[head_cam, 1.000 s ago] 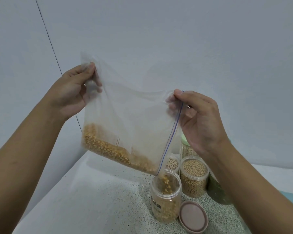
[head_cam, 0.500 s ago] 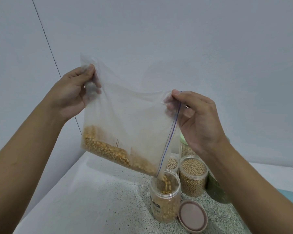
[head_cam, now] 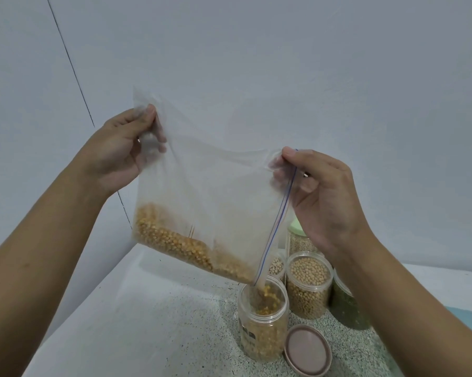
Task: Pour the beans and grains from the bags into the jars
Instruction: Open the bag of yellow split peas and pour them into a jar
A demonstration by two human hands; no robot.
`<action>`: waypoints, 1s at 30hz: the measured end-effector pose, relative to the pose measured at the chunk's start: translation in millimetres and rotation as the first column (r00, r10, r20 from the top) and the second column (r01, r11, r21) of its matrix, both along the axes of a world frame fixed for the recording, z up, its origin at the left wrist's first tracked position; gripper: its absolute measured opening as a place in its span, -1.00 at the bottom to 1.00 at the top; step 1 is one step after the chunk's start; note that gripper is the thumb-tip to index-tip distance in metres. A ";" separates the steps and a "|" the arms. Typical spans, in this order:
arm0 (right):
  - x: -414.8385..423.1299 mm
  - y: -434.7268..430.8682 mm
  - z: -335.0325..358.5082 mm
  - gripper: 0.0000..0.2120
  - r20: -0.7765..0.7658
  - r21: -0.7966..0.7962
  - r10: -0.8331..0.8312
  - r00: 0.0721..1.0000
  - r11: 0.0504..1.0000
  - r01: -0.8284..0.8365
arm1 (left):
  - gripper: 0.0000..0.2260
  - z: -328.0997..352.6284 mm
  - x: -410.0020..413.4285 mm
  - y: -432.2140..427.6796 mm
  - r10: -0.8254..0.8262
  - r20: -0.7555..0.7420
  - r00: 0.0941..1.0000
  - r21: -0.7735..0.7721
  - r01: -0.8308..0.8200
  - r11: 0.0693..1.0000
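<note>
I see the big speckled surface first, and on it a little crowd of jars. Above it I hold a clear zip bag up in the air, tipped so one low corner points down. My left hand is pinched shut on the top corner of the bag. My right hand is pinched shut on the mouth edge, by the blue zip line.

The yellow corn sits along the bottom of the bag and slides to the low corner. It drops into the open jar right under it. That jar looks more than half full, I think.

What could go wrong? The bag mouth is floppy and wide, and the jar mouth is small. If I tip too fast, the corn could rush out in a lump and bounce onto the surface. If my right hand shakes, the stream could miss the rim. The jar could fill to the top and spill over, because much corn is left in the bag.

The jar of pale beans stands just beside it, open too, so stray corn could fall in there. The pink lid lies flat near the front of the jar, and I could bump it.
</note>
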State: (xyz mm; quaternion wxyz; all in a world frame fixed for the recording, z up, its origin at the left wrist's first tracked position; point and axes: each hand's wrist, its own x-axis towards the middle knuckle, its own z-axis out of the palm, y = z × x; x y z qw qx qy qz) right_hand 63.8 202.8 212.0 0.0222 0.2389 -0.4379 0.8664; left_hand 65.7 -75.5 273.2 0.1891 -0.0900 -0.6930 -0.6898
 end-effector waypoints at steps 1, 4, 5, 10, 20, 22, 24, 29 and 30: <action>-0.7 0.7 0.0 -0.86 0.000 0.001 -0.003 1.000 1.000 0.003 | -0.71 0.2 -0.5 0.4 -0.001 0.000 1.000 0.001 0.001 1.000; -2.0 1.7 -0.3 -0.86 -0.001 -0.001 -0.008 1.000 1.000 0.008 | -0.71 1.7 -1.9 0.8 0.001 -0.007 1.000 -0.013 -0.001 1.000; -1.9 1.9 -0.5 -0.86 -0.001 -0.002 -0.007 1.000 1.000 0.007 | -0.72 2.1 -2.1 0.7 0.001 -0.008 1.000 -0.014 -0.001 1.000; -4.4 2.9 -2.7 -0.86 0.005 0.000 -0.012 1.000 1.000 0.012 | -0.72 2.2 -5.3 0.9 0.000 -0.015 1.000 -0.027 0.000 1.000; -7.9 3.3 -4.5 -0.84 0.003 -0.005 -0.020 1.000 1.000 0.020 | -0.69 5.2 -4.9 2.6 -0.007 -0.024 1.000 -0.045 0.006 0.999; -8.2 4.4 -3.9 -0.83 0.005 -0.007 -0.022 1.000 1.000 0.022 | -0.69 6.0 -4.8 4.0 -0.009 -0.028 1.000 -0.053 0.008 0.999; -7.7 4.9 -3.3 -0.84 0.004 -0.009 -0.021 1.000 1.000 0.021 | -0.69 6.2 -4.1 4.7 -0.009 -0.031 0.999 -0.052 0.007 0.999; -8.0 7.1 -2.5 -0.87 0.008 -0.006 -0.031 0.999 0.999 0.032 | -0.72 6.6 -4.5 6.7 0.000 -0.026 1.000 -0.054 -0.001 0.999; -7.9 7.1 -2.4 -0.87 0.010 -0.009 -0.030 1.000 1.000 0.030 | -0.73 6.9 -4.2 6.4 0.001 -0.025 1.000 -0.053 -0.002 0.999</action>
